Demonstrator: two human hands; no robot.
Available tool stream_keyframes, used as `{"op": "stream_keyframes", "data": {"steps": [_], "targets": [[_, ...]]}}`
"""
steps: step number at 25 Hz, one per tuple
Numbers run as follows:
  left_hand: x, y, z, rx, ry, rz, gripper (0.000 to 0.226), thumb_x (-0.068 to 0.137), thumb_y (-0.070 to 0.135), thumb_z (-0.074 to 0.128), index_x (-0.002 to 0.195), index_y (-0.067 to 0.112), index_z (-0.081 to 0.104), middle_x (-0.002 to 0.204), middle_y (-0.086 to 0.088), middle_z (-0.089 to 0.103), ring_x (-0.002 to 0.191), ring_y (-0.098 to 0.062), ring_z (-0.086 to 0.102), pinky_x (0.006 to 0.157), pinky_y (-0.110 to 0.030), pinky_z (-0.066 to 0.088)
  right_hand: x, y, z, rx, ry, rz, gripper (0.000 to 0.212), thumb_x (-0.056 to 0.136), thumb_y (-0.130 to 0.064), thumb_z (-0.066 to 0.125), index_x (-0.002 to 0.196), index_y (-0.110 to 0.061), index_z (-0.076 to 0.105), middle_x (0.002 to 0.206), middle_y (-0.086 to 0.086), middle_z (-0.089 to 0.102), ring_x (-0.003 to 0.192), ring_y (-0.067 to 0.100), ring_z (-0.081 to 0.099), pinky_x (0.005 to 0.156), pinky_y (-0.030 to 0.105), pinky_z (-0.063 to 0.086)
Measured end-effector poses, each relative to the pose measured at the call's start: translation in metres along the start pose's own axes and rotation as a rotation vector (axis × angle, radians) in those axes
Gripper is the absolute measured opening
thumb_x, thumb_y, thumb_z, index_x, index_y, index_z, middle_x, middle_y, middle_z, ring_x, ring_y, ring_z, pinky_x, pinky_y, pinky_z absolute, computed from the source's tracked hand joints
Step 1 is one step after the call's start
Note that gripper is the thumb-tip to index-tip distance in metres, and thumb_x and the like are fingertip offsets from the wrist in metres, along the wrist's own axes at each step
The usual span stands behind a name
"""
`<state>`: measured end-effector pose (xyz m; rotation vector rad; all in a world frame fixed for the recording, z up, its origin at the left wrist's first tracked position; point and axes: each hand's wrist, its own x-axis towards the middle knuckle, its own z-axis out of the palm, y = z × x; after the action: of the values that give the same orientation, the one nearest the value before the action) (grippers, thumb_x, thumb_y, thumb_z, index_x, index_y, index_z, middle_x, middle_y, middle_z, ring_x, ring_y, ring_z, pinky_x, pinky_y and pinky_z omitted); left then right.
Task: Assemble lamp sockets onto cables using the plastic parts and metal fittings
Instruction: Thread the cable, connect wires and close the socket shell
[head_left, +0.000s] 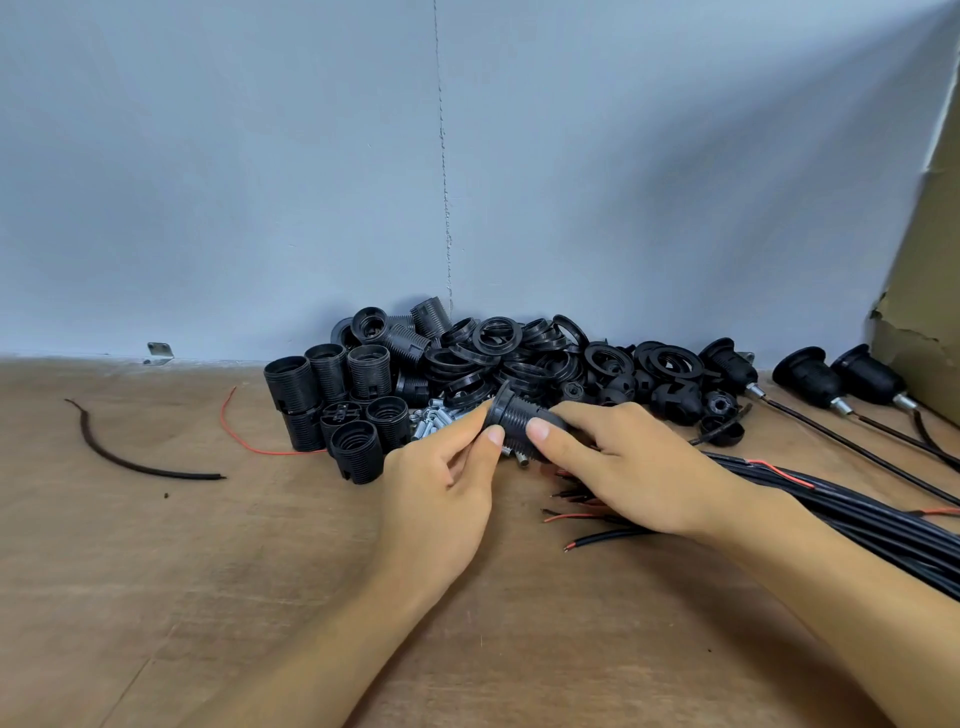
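Socket (521, 422): black, threaded, with a ring at its far end. Held above the surface (208, 571), just in front of the parts.
Left hand (441, 483): fingers (493, 434) pinch the ring end, probably to turn it along the thread.
Right hand (623, 467): fingers grasp the socket body, probably to brace it.
Socket shells (332, 400), rings (519, 348), metal fittings (436, 415): heaped against the wall, seemingly sorted by kind and within reach.
Cable bundle (857, 514): lies to the right, bare ends under the right hand.
Finished sockets (810, 376): set aside far right.
Markings: no brand, label or writing legible.
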<state>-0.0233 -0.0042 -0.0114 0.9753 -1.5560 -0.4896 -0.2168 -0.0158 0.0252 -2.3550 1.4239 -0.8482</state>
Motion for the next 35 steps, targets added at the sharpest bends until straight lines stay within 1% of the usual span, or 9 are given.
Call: {"op": "stream_keyframes", "data": {"steps": [4,6,8,12,16,19,24,32,35], "targets": [[-0.001,0.006,0.0,0.006,-0.024,0.024,0.042,0.099,0.008,0.063,0.114,0.047,0.072,0.094,0.04,0.069,0.094,0.018,0.065,0.079,0.0,0.044,0.001,-0.002,0.0,0.055,0.051,0.027,0.054,0.071,-0.07,0.072,0.113,-0.043,0.05,0.095,-0.022,0.058,0.083,-0.004,0.055,0.07,0.016,0.044],[0.0,0.006,-0.001,0.01,-0.005,0.016,0.046,0.099,0.01,0.063,0.108,0.055,0.071,0.091,0.04,0.068,0.092,0.018,0.064,0.081,-0.001,0.044,0.001,0.0,0.001,0.06,0.077,0.018,0.039,0.081,-0.068,0.062,0.108,-0.041,0.054,0.092,-0.017,0.065,0.082,0.001,0.059,0.07,0.023,0.049],[0.0,0.005,0.0,-0.004,0.012,0.012,0.041,0.099,0.01,0.063,0.115,0.047,0.07,0.097,0.041,0.068,0.097,0.017,0.065,0.082,0.0,0.044,0.001,-0.001,0.001,0.038,0.055,0.002,0.046,0.085,-0.074,0.049,0.115,-0.039,0.057,0.092,-0.013,0.068,0.082,0.003,0.062,0.073,0.034,0.053],[0.0,0.005,0.001,0.025,0.003,0.048,0.039,0.098,0.008,0.064,0.117,0.041,0.069,0.093,0.043,0.068,0.094,0.018,0.065,0.078,0.001,0.044,0.001,-0.001,0.003,0.078,0.09,0.023,0.055,0.075,-0.06,0.076,0.117,-0.042,0.046,0.099,-0.022,0.058,0.087,-0.007,0.055,0.072,0.014,0.043],[0.0,0.0,0.001,-0.009,0.018,0.019,0.034,0.098,0.007,0.063,0.125,0.027,0.071,0.102,0.038,0.069,0.1,0.017,0.065,0.083,0.0,0.043,0.0,-0.001,0.005,0.14,0.063,-0.013,0.058,0.089,-0.063,0.056,0.136,-0.032,0.039,0.097,-0.022,0.069,0.071,-0.002,0.062,0.067,0.007,0.041],[0.0,0.002,0.001,0.022,0.005,0.036,0.034,0.098,0.009,0.063,0.129,0.021,0.071,0.1,0.032,0.072,0.099,0.014,0.066,0.083,-0.002,0.044,0.0,0.001,0.007,0.11,0.052,-0.011,0.076,0.078,-0.054,0.078,0.139,-0.036,0.036,0.109,-0.024,0.055,0.095,-0.006,0.055,0.08,0.008,0.041],[0.0,-0.001,0.0,0.03,0.007,0.013,0.035,0.099,0.009,0.063,0.13,0.026,0.067,0.088,0.047,0.063,0.093,0.02,0.062,0.083,-0.001,0.042,0.0,0.002,0.008,0.082,0.018,-0.023,0.071,0.091,-0.058,0.058,0.15,-0.035,0.026,0.12,-0.026,0.059,0.094,-0.013,0.056,0.08,0.005,0.038],[0.001,-0.002,-0.001,0.014,0.032,-0.019,0.038,0.1,0.013,0.063,0.126,0.04,0.066,0.076,0.036,0.062,0.084,0.007,0.054,0.079,-0.003,0.042,0.001,0.003,0.01,0.069,0.007,-0.016,0.074,0.09,-0.06,0.059,0.151,-0.036,0.026,0.124,-0.029,0.057,0.102,-0.016,0.054,0.083,0.002,0.037],[0.001,-0.001,-0.001,0.003,0.021,-0.035,0.043,0.098,0.015,0.065,0.119,0.053,0.061,0.079,0.025,0.06,0.082,0.003,0.05,0.074,-0.005,0.042,-0.001,0.005,0.012,0.002,0.066,0.006,0.067,0.083,-0.055,0.071,0.141,-0.041,0.038,0.114,-0.032,0.052,0.108,-0.009,0.052,0.088,0.014,0.044]]}}
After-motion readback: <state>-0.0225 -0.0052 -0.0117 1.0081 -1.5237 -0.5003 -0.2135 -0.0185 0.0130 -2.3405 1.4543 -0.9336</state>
